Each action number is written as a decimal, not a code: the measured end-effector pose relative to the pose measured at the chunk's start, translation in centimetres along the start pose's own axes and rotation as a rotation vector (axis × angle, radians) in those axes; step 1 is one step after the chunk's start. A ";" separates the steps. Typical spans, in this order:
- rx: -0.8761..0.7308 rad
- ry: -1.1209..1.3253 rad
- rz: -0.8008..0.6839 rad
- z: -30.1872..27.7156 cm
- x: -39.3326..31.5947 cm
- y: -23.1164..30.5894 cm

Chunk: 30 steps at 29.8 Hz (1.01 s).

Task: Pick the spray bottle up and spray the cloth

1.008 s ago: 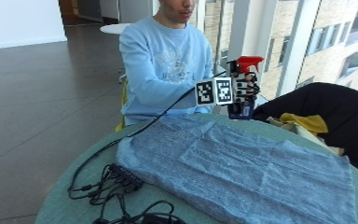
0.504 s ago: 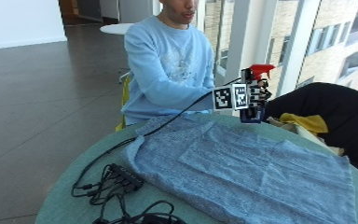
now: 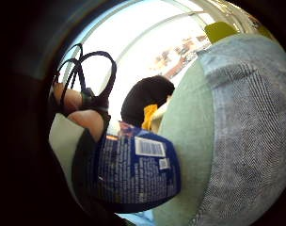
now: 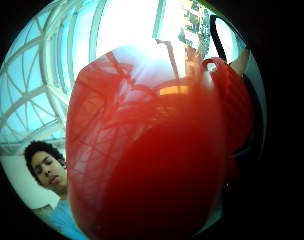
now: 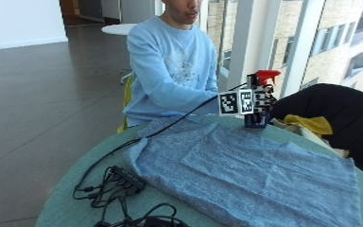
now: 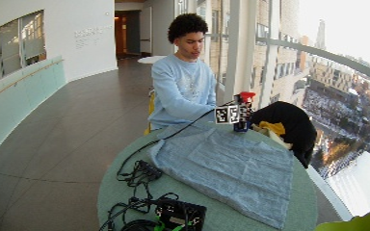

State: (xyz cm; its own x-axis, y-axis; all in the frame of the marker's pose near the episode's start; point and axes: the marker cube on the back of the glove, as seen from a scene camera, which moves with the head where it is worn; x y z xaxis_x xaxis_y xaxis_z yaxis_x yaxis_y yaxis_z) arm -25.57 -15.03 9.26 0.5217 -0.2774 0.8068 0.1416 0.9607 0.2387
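Observation:
A spray bottle (image 5: 257, 119) with a red trigger head (image 5: 267, 75) and a dark blue label stands upright at the far edge of the cloth. The gloved right hand (image 5: 264, 98) grips it around the neck. Whether its base touches the table I cannot tell. The blue-grey cloth (image 5: 244, 175) lies spread flat over the round green table (image 5: 74, 203). The little finger side palm view shows the fingers (image 3: 82, 117) curled round the labelled bottle (image 3: 133, 169), with the cloth (image 3: 256, 132) beside it. The red head (image 4: 152, 160) fills the thumb side palm view.
A black bag (image 5: 342, 111) with a yellow item (image 5: 310, 124) sits on the table just past the bottle. A power strip (image 5: 126, 178) and tangled cables lie at the table's near left, with a black box (image 6: 180, 214) at the front edge.
The hand, gripping the bottle, has moved a little to the right, towards the black bag. The cloth has not moved.

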 end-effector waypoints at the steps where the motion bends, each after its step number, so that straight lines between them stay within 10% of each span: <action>1: -0.002 0.001 -0.001 0.0 0.0 0.0; 14: -0.069 0.061 0.010 -1.8 -0.3 0.8; 30: -0.116 0.468 0.085 -17.9 -2.2 8.9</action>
State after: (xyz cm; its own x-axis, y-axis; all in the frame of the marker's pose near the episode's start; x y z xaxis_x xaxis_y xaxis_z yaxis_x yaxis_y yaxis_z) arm -10.39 -5.72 -0.07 0.8540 -0.1894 0.4846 0.1613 0.9819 0.0995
